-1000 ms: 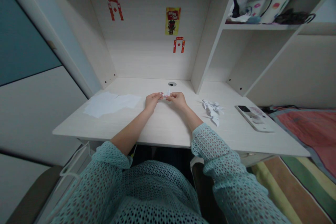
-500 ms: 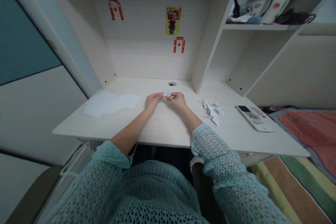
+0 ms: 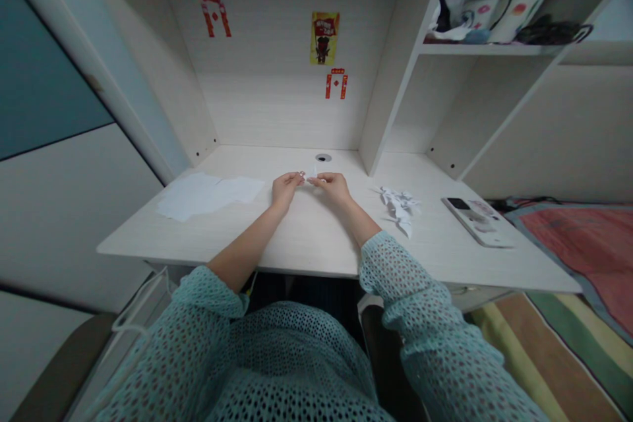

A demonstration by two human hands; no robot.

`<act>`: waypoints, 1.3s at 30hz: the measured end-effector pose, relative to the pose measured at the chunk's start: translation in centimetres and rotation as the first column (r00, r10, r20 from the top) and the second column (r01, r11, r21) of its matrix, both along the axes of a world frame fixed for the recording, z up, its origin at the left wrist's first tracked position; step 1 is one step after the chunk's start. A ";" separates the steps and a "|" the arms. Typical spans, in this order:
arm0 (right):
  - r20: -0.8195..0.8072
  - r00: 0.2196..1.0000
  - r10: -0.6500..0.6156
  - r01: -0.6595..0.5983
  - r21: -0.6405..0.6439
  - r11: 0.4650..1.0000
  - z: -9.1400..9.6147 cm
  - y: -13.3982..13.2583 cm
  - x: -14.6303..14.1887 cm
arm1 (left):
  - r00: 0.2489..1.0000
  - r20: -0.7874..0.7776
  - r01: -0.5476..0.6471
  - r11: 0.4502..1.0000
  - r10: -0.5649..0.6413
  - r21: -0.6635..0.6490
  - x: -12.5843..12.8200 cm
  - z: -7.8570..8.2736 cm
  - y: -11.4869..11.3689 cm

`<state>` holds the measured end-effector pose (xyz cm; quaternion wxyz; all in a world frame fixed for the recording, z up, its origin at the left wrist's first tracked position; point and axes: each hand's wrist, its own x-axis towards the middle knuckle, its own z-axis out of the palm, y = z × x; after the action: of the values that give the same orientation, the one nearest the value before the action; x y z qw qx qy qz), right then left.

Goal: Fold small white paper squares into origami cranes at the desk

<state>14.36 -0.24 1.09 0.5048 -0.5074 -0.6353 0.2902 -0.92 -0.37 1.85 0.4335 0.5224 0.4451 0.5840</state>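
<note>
The small folded paper point(image 3: 315, 171) sits between the fingertips of both hands: the left hand point(image 3: 285, 189) pinches one side, the right hand point(image 3: 336, 188) the other. Its raised tip looks slimmer than before; the crumpled-looking papers point(image 3: 398, 206) at right lie unchanged.

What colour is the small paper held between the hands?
White; the small paper shows best in the head view, the only one here.

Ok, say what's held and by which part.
A small white paper piece, pinched by the left hand and right hand, apparently near its lower end; exact spot unclear.
</note>
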 end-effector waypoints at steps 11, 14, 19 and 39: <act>-0.162 0.987 -0.015 0.019 0.022 1.000 0.0 0.2 0.1 | 0.998 -0.031 0.045 0.998 -0.046 -0.032 0.0 0.3 -0.4; -0.161 0.987 -0.012 0.015 0.017 1.000 0.1 0.1 0.0 | 0.991 -0.071 0.106 0.993 -0.110 -0.058 0.1 -0.1 -0.3; -0.107 0.993 -0.042 0.045 0.025 0.999 0.3 0.2 0.1 | 0.990 -0.091 0.099 0.993 -0.105 -0.071 0.0 -1.0 0.6; 0.116 0.991 -0.065 0.049 0.133 0.990 0.5 -0.4 0.4 | 0.899 -0.426 -0.052 0.990 0.105 0.134 -0.7 -0.4 0.0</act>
<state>14.75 -0.61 1.60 0.5057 -0.5080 -0.6671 0.2029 -1.63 -0.38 1.45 0.2682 0.6454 0.5150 0.4964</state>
